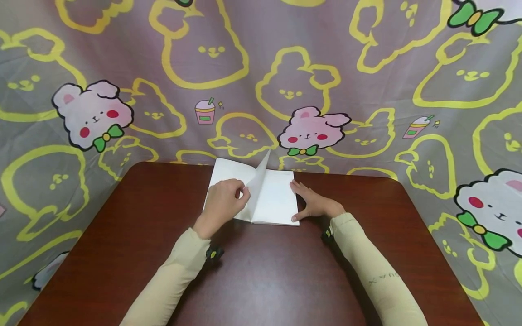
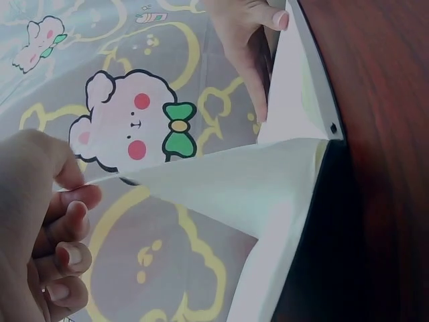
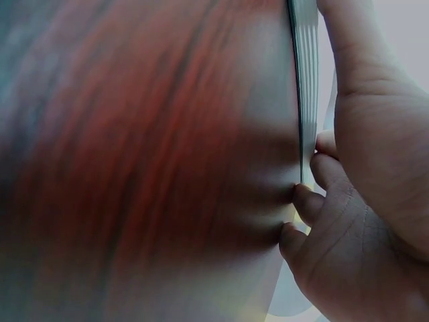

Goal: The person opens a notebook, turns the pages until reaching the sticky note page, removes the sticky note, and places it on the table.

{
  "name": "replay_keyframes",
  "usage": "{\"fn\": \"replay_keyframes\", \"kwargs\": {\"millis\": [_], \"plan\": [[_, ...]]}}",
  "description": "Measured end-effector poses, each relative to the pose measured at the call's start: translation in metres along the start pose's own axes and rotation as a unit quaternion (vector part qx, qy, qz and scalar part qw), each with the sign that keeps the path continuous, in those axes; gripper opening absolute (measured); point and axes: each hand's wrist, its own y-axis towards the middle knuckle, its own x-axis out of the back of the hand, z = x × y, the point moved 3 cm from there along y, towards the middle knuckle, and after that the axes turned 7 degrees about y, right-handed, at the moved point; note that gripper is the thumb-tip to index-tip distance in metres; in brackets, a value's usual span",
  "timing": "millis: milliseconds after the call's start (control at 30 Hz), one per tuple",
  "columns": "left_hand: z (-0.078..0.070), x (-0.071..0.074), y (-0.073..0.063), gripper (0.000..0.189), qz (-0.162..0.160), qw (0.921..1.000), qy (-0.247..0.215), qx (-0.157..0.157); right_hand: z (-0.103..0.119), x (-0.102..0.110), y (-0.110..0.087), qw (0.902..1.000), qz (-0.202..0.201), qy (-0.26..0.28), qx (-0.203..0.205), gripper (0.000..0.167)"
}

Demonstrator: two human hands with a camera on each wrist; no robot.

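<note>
Dark red-brown wood-grain surface (image 1: pixel 265 271) w/ rounded far corners, seen from above, fills the near part of the head view. Closest to the viewer, two forearms reach fwd in pale cream sleeves: L sleeve (image 1: pixel 167 278), R sleeve (image 1: pixel 371 267), the latter w/ a few dark letters, hard to read. Small dark wrist devices, L one (image 1: pixel 214 253) and R one (image 1: pixel 327 233), sit at the cuffs. Beyond the cuffs are the bare hands. L hand (image 1: pixel 221 201), over the left page, has thumb & index pinching the outer edge of a raised leaf (image 1: pixel 258 183); its other fingers curl loosely, per the L wrist view. R hand (image 1: pixel 317 202) is spread along the right side of an open book (image 1: pixel 279 197): thumb on the near corner, other fingertips at the edge higher up. Book lies at the far side of the surface, approx. mid-width; visible pages look white & blank, and the leaf stands up near the center fold. R wrist view shows its stacked page edges w/ a thin dark cover beneath. Farthest back, a grayish-mauve cloth (image 1: pixel 240 13) hangs behind, printed w/ yellow cartoon outlines, pink drink cups, and white-pink animal heads w/ green bows.
</note>
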Motion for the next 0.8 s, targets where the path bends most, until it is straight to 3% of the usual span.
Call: {"fn": "replay_keyframes", "kwargs": {"millis": [367, 600, 800], "plan": [[0.015, 0.016, -0.019, 0.024, 0.006, 0.9992, 0.040, 0.000, -0.003, 0.000, 0.002, 1.0000, -0.006, 0.002, -0.005, 0.127], [0.032, 0.022, -0.033, 0.024, 0.036, 0.9955, 0.088, -0.001, -0.003, 0.001, 0.002, 1.0000, -0.007, -0.003, -0.002, 0.126], [0.049, 0.022, -0.048, 0.024, 0.070, 0.9923, 0.099, 0.024, -0.005, -0.003, 0.002, 0.9999, -0.006, -0.009, 0.001, 0.127]]}}
